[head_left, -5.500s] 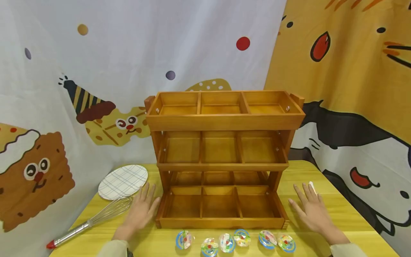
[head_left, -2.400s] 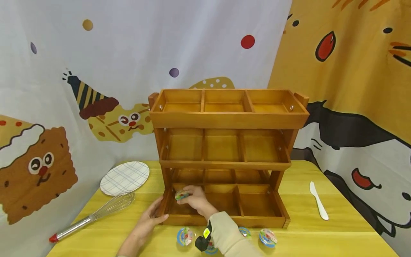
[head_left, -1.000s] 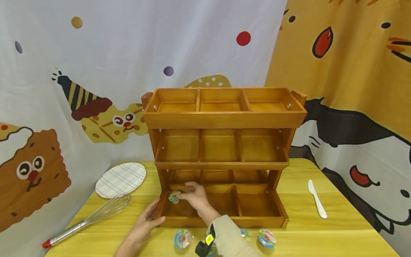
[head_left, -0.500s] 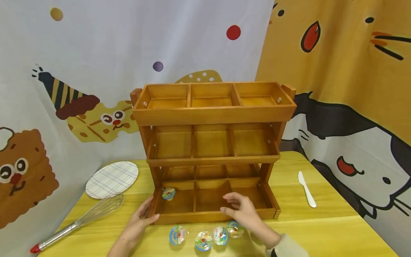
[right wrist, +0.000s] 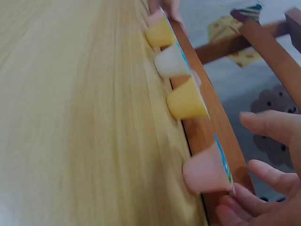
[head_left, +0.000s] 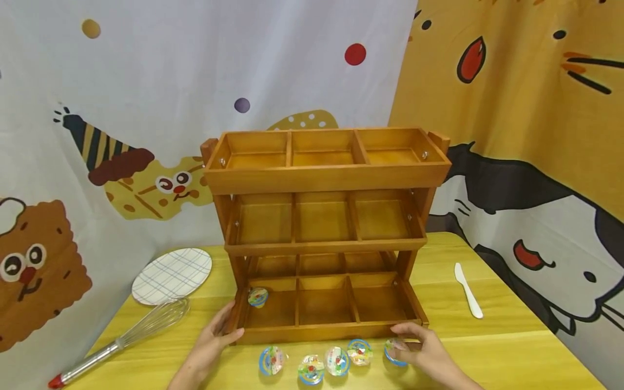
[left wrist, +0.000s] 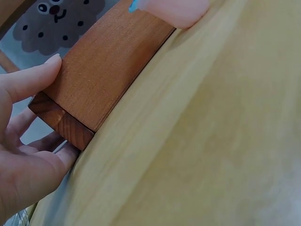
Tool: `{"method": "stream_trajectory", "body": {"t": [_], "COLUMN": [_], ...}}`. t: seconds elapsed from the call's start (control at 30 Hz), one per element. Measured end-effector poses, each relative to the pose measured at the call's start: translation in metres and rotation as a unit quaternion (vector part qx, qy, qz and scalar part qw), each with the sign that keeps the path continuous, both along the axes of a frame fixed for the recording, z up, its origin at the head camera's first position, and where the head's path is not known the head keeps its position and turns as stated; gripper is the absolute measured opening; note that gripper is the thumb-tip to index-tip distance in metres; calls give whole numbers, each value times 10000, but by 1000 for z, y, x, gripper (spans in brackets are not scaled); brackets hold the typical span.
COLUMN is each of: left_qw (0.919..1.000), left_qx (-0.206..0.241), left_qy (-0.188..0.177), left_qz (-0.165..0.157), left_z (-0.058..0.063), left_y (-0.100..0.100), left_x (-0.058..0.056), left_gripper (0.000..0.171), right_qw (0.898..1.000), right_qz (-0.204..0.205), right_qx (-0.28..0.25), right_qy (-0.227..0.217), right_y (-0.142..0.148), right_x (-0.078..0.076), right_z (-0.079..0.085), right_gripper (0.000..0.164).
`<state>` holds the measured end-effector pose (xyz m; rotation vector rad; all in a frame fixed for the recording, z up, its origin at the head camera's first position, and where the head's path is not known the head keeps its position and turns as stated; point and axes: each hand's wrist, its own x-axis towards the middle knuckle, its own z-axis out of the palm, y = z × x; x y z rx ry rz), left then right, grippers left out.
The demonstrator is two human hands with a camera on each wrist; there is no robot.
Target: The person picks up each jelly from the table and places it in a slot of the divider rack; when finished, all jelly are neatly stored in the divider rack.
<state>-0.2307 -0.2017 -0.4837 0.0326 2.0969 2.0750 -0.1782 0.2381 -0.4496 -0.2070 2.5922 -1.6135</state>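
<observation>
Cartoon curtains (head_left: 292, 65), rack (head_left: 326, 177) on yellow table (head_left: 517, 346)

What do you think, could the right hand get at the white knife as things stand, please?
Probably yes: the white knife lies on the table beside the three-tier wooden rack, and nothing stands between it and the right hand.

No legible text, cup lids (head_left: 337, 361) included
</observation>
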Motion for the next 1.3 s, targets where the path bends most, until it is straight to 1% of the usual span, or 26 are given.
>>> {"method": "stream_trajectory", "body": {"t": [0.17, 0.27, 0.33, 0.5, 0.57, 0.73, 0.8, 0.87, 0.97, 1.03, 1.13, 1.17, 1.2, 1.3], "left_qw": [10000, 9999, 9999, 9999, 9999, 9999, 9998, 9997, 9997, 9997, 9996, 9996, 9996, 9997], "left_qx": [-30, -1, -8, 32, 72, 43, 23, 13, 44, 53, 31, 27, 12, -8], "left_qy": [52, 115, 146, 127, 107, 163, 187, 214, 230, 236, 223, 229, 234, 223], "left_qz": [11, 23, -1, 23, 54, 15, 41, 86, 73, -21, -158, -177, -155, -43], "left_z": [0, 0, 1, 0, -1, 0, 0, 0, 0, 0, -1, -2, -2, -5], "left_y": [-2, -2, -2, -4, -4, -5, -5, -4, -1, 3, 6, 6, 6, 1], "left_x": [1, 1, 1, 2, 2, 3, 4, 4, 6, 6, 4, 3, 3, 2], "left_gripper": [72, 72, 73, 73, 73, 74, 73, 72, 72, 72, 72, 72, 72, 71], "right_qw": [9978, 9946, 9933, 9931, 9931, 9928, 9935, 9950, 9974, 9992, 9977, 9967, 9956, 9904], "right_qz": [517, 800, 877, 825, 826, 842, 775, 620, 262, -81, -367, -394, -337, 28], "right_qx": [-279, -500, -586, -643, -655, -667, -640, -555, -448, -342, -516, -636, -780, -1355], "right_qy": [-312, -428, -480, -529, -511, -526, -542, -554, -494, -180, 226, 322, 394, 273], "right_y": [11, 13, 12, 11, 11, 10, 10, 10, 11, 10, 2, -4, -11, -42], "right_x": [2, 3, 4, 6, 6, 6, 5, 5, 7, 8, 2, -3, -11, -37], "right_z": [-11, -18, -21, -28, -30, -31, -31, -29, -21, -11, 10, 18, 25, 44], "right_gripper": [59, 58, 57, 57, 57, 58, 59, 61, 61, 60, 57, 57, 57, 58]}}
